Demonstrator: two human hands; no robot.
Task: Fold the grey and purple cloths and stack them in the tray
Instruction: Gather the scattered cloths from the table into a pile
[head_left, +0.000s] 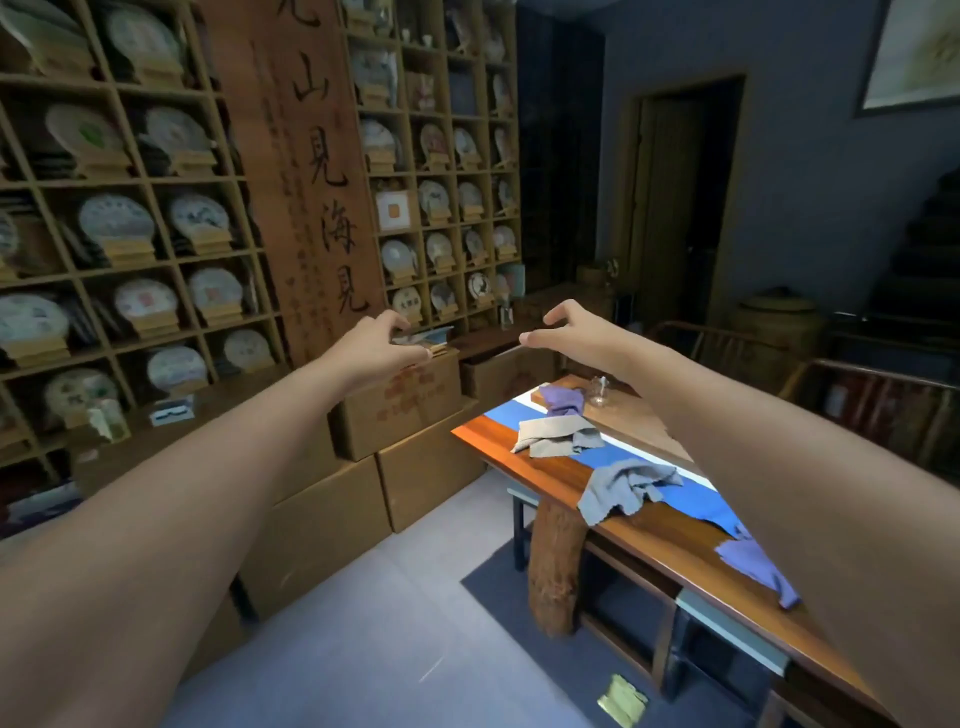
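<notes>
Both my arms stretch forward in the air, well above and left of the table. My left hand (382, 345) and my right hand (563, 332) hang with loosely curled fingers and hold nothing. On the wooden table (550, 475) with its blue runner lie crumpled cloths: a purple cloth (561, 400) at the far end, a grey-beige cloth (558, 439) beside it, a grey cloth (621, 491) drooping over the front edge, and another purple cloth (761, 569) partly hidden under my right forearm. No tray is in view.
A small glass jar (598, 392) stands at the table's far end. Cardboard boxes (410, 415) are stacked left of the table below shelves of tea cakes. A green scrap (623, 701) lies on the floor. Wooden chairs (883, 400) stand behind the table.
</notes>
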